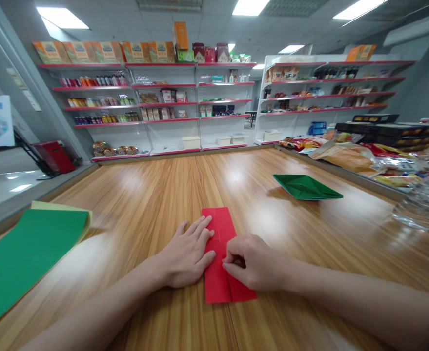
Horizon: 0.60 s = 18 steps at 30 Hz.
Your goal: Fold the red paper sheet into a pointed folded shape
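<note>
A folded strip of red paper [219, 287] lies lengthwise on the wooden table, its long flaps meeting near the middle. My left hand [188, 253] rests flat along its left edge, fingers spread and tips on the paper. Over the right half, my right hand [254, 261] is curled, thumb and index finger pinched at the flap's inner edge near the centre line. A folded green paper piece [307, 186] sits farther back on the right, apart from both hands.
At the left lie green sheets [34, 248] with a pale yellow one under them. A clear plastic container [422, 204] stands at the right edge beside packaged snacks [349, 156]. Beyond the wooden table [155, 190] are stocked store shelves [166, 102].
</note>
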Tool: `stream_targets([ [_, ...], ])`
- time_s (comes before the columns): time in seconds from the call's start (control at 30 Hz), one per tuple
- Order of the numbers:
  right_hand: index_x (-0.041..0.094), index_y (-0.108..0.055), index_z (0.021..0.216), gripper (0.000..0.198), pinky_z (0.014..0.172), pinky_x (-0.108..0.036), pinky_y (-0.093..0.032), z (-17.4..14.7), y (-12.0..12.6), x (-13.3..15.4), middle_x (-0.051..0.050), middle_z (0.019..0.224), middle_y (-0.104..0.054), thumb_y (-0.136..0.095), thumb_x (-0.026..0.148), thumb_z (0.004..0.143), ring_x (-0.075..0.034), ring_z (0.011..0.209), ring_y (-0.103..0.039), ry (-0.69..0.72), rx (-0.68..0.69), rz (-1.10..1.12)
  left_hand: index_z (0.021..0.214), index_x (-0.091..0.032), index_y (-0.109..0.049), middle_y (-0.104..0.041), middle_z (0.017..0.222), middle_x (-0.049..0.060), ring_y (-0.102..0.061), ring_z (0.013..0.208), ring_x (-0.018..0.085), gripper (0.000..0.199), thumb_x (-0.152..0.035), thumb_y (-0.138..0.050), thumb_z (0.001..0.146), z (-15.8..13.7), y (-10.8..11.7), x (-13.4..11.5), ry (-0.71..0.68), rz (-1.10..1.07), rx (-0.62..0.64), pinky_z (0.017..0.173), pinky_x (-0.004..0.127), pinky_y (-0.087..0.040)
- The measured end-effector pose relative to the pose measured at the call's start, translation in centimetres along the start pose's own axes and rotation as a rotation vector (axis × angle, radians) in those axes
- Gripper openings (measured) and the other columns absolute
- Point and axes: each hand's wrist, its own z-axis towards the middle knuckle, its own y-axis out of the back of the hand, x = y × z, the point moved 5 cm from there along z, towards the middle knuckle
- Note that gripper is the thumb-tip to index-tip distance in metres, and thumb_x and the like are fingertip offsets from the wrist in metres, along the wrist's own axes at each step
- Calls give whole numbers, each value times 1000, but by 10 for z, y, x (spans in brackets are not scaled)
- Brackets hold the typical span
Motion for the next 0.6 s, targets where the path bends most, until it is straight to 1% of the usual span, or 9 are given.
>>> stream_targets([
  [0.27,17,-50,58,13,50,-21,-32,-12,-5,9,3,53,-51,-56,16,70,-9,50,-41,75,31,57,132,-12,-43,-23,152,16,-15,141,27,53,-46,-27,95,-1,1,-1,3,-15,-7,111,56,-17],
  [0.47,17,-50,58,10,49,-20,-33,-20,-9,17,3,55,-51,-53,10,64,-8,48,-41,208,117,166,129,-14,-46,-25,152,15,-16,141,28,50,-47,-29,94,-2,3,0,-4,-50,-31,110,56,-17],
  [0.6,16,-53,59,9,49,-19,-34,-23,-6,21,3,55,-52,-53,9,64,-8,49,-43,250,143,222,128,-14,-46,-25,152,15,-17,141,28,51,-49,-30,94,-2,3,-1,-2,-62,-34,111,56,-16],
])
